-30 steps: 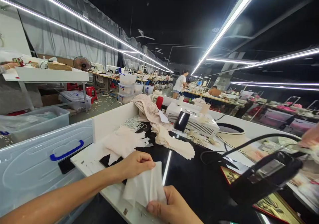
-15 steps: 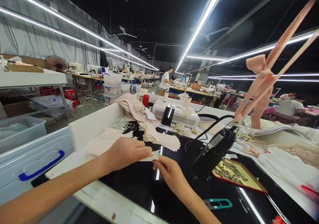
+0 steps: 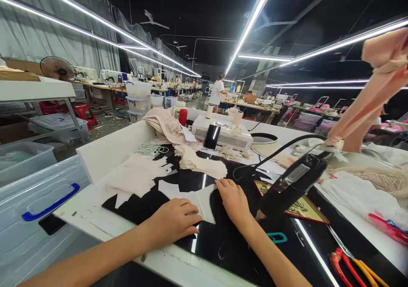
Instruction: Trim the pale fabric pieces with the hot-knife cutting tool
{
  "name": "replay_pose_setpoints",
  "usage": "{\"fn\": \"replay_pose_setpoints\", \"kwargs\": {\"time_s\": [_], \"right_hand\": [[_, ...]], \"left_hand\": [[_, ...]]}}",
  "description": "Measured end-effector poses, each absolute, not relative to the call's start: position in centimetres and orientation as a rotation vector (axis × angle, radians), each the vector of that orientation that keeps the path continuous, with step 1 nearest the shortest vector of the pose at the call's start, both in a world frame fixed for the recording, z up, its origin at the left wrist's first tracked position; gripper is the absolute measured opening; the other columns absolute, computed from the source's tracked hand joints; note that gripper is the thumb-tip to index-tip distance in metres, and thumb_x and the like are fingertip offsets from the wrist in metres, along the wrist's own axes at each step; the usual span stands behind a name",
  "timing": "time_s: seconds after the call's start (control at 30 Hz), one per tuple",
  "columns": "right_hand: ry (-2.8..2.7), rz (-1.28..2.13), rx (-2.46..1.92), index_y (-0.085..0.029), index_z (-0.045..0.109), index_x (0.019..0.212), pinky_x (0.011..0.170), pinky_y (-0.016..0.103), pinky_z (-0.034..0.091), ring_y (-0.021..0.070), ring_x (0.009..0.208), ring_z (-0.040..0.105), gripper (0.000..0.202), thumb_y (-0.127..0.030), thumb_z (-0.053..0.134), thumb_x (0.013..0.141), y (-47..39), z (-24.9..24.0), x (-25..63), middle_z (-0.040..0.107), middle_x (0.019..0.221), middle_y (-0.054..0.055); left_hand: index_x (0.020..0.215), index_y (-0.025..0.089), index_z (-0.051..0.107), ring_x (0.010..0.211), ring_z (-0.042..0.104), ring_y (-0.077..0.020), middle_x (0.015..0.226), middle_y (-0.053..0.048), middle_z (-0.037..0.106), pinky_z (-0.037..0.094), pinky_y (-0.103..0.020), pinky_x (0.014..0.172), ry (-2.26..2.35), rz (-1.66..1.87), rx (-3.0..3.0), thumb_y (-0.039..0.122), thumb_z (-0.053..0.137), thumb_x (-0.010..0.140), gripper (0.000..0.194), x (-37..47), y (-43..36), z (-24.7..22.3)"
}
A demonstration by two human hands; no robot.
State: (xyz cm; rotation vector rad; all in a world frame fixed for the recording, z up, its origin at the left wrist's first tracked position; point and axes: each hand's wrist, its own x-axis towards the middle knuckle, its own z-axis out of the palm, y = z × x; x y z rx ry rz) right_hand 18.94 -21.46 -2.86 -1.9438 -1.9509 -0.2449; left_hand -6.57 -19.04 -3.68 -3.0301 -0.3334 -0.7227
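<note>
A cut piece of off-white fabric lies spread on the glossy black work surface. My left hand rests at its near left edge, fingers stretched out and touching the cloth. At the upper right corner of the piece, my right hand lies palm down with its fingers extended. Neither hand grips anything. A stack of pale cut pieces is left of my hands, and another pile of cream pieces is just beyond them.
A black handheld device hangs from a pink fabric strap at right, over a tray. Teal thread snips and scissors with red and orange handles lie nearby. A white machine stands at the back.
Both hands held a small fabric piece between them above the surface. Now the fabric lies flat with my hands opened on it. The view has shifted, and the hanging black device appears farther right.
</note>
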Motion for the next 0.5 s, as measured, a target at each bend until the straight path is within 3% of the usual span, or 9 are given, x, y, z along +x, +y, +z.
{"fn": "replay_pose_setpoints", "kwargs": {"time_s": [0.13,0.27,0.4,0.5], "right_hand": [[-2.043,-0.353,-1.846,-0.025,0.068,0.133,0.098,0.043,0.056,0.0281,0.122,0.066,0.065,0.01,0.043,0.084,-22.4,-3.4,19.1,0.072,0.132,0.012],[-2.214,-0.355,-1.664,-0.03,0.072,0.129,0.094,0.034,0.058,0.0205,0.113,0.071,0.071,0.013,0.041,0.081,-23.3,-3.9,17.9,0.076,0.126,0.004],[-2.232,-0.411,-1.612,-0.023,0.076,0.118,0.085,0.035,0.06,0.0224,0.101,0.074,0.064,0.015,0.041,0.079,-24.0,-3.5,17.2,0.079,0.115,0.005],[-2.216,-0.485,-1.535,-0.019,0.074,0.124,0.089,0.039,0.059,0.0254,0.109,0.072,0.061,0.014,0.043,0.082,-25.8,-2.0,17.2,0.078,0.121,0.008]], "left_hand": [[0.123,0.021,0.07,0.109,0.067,-0.0244,0.12,-0.006,0.073,0.052,-0.037,0.096,-0.314,-0.763,-3.045,0.034,0.067,0.103,0.023,-6.6,-19.0,-3.8],[0.118,0.019,0.07,0.107,0.066,-0.0237,0.118,-0.005,0.072,0.051,-0.037,0.098,-0.255,-0.77,-3.09,0.03,0.065,0.104,0.018,-6.7,-18.7,-3.7],[0.107,0.018,0.069,0.099,0.065,-0.0214,0.106,-0.004,0.073,0.05,-0.034,0.096,-0.209,-0.75,-3.164,0.027,0.062,0.106,0.012,-7.7,-18.6,-3.0],[0.104,0.017,0.068,0.093,0.064,-0.0203,0.098,-0.003,0.073,0.048,-0.035,0.1,-0.195,-0.745,-3.184,0.026,0.06,0.107,0.012,-8.5,-18.7,-2.5]]}}
